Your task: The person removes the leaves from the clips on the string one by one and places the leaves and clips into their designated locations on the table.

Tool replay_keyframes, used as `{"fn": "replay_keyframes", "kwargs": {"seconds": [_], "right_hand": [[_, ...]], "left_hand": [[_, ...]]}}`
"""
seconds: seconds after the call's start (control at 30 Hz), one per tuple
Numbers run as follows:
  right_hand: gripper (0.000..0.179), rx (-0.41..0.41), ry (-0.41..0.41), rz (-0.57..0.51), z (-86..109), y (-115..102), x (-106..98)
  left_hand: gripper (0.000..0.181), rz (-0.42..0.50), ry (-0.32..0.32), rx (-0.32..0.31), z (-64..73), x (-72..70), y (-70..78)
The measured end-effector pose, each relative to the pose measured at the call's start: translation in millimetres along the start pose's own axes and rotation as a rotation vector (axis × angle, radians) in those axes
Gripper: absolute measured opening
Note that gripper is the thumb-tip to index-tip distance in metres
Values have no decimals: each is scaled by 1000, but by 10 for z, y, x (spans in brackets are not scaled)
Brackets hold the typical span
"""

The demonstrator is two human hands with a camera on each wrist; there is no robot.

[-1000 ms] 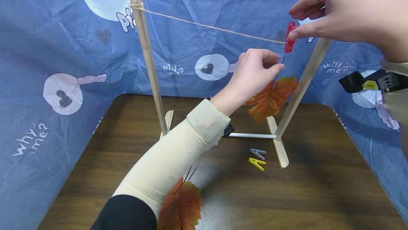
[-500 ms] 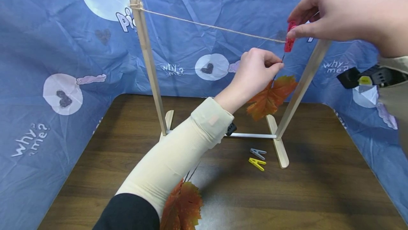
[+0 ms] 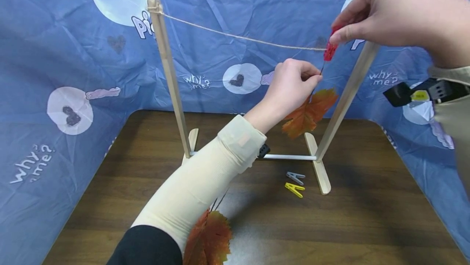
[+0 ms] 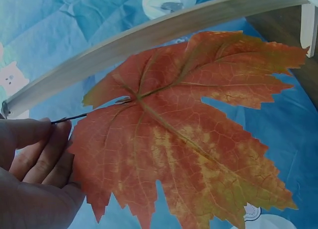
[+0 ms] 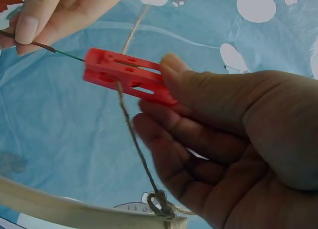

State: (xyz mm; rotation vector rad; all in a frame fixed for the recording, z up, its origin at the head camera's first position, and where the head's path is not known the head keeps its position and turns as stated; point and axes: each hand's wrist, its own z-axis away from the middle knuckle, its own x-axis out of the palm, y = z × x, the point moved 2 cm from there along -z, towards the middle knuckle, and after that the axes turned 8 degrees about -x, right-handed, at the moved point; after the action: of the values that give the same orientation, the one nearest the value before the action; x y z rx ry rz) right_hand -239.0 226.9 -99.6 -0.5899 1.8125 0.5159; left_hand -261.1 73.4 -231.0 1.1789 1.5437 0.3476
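My right hand [image 3: 396, 16] pinches the handle end of a red clothespin [image 5: 124, 74] between thumb and fingers. The clothespin sits on the twine line [image 3: 238, 36], near the right post, and a thin stem runs into its jaws. With thumb and fingertips, my left hand [image 3: 293, 85] pinches that stem [image 4: 69, 118] just below the clothespin. From the stem hangs an orange-red artificial maple leaf [image 4: 184, 124], below the line and partly behind the left hand in the head view.
A wooden frame [image 3: 167, 73] with a white crossbar [image 3: 290, 157] stands on the brown table [image 3: 349, 216]. Grey [image 3: 295, 177] and yellow [image 3: 294, 190] clothespins lie by its right foot. Another maple leaf [image 3: 209, 238] lies in front, partly under the left sleeve. Blue printed cloth [image 3: 205, 7] hangs behind.
My right fingers have closed onto the red clothespin's handle, and it now tilts a little more. My left hand keeps its pinch on the stem, nearly in place.
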Motion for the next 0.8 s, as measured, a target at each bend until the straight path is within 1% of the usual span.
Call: {"fn": "replay_keyframes", "kwargs": {"seconds": [0.13,0.23,0.37,0.47,0.7,0.77,0.8], "right_hand": [[24,32,51,-14,18,5,-29],[24,28,94,-2,24,10,-55],[26,36,165,-24,27,32,-87],[28,53,212,-82,28,76,-111],[26,41,285,-168,74,209,-144],[29,56,305,-193,91,290,-136],[30,64,315,-211,95,372,-119]], "left_hand": [[14,-6,2,8,9,3,-28],[14,-9,-5,16,19,2,-42],[14,-17,-20,14,50,-10,-55],[14,-23,-27,6,80,-24,-65],[14,-20,-42,-3,168,-69,-107],[13,-23,-40,-2,194,-90,-124],[13,-21,-38,-2,209,-101,-135]]}}
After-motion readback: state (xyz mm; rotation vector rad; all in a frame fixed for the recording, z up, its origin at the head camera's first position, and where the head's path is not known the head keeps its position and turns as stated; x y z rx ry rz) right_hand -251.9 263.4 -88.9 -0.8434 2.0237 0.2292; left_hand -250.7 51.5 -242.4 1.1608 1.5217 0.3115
